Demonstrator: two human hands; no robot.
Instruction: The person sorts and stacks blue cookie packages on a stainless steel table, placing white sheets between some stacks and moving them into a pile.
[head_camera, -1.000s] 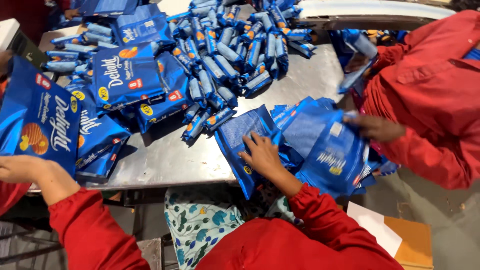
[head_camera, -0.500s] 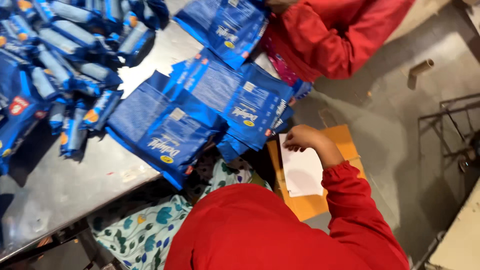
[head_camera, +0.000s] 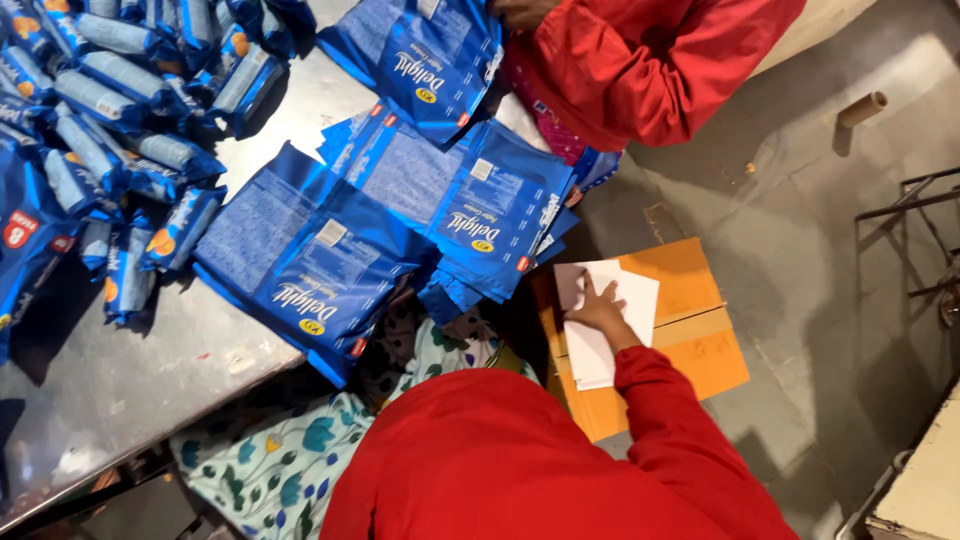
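Your right hand (head_camera: 598, 312) lay with fingers spread and released, flat on the white sheets (head_camera: 605, 325) atop the orange cardboard box (head_camera: 690, 330) on the floor, right of centre. Your left hand was out of view. Flat blue bags (head_camera: 320, 255) overhung the metal surface (head_camera: 150, 370) at centre left; a co-worker's red sleeve (head_camera: 640, 60) filled the top.

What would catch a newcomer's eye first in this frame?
Probably the flat blue bags fanned out over the edge of the metal table, with a heap of small blue packets at upper left. Next, the person's right hand in a red sleeve, pressed on white sheets atop a cardboard box on the floor. A co-worker in red handles another blue bag at the top.
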